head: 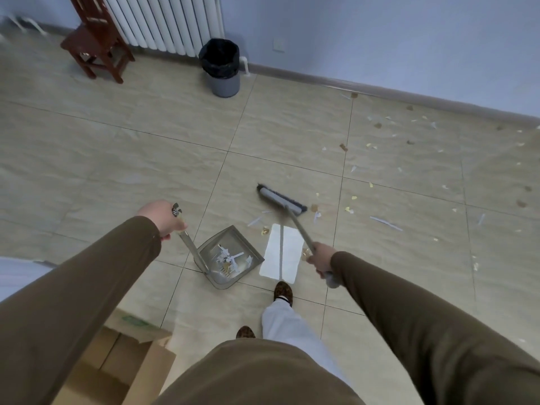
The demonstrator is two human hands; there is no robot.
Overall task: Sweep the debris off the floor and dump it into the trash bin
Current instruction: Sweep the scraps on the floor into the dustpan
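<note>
My left hand (160,217) grips the upright handle of a grey dustpan (230,256) that rests on the tiled floor and holds white paper scraps and bits of yellow debris. My right hand (320,258) grips the grey broom handle; the broom head (281,200) lies on the floor ahead of the dustpan. Paper scraps and brown crumbs (385,223) are scattered over the tiles to the right, up to the wall. A few scraps (264,229) lie between broom and dustpan. The grey trash bin (222,68) with a black liner stands by the far wall.
A dark red wooden chair (95,42) stands at the far left before a white radiator (163,21). A cardboard box (117,366) sits at my lower left. My feet in patterned slippers (283,292) are just behind the dustpan. A bright light patch (282,251) lies on the floor.
</note>
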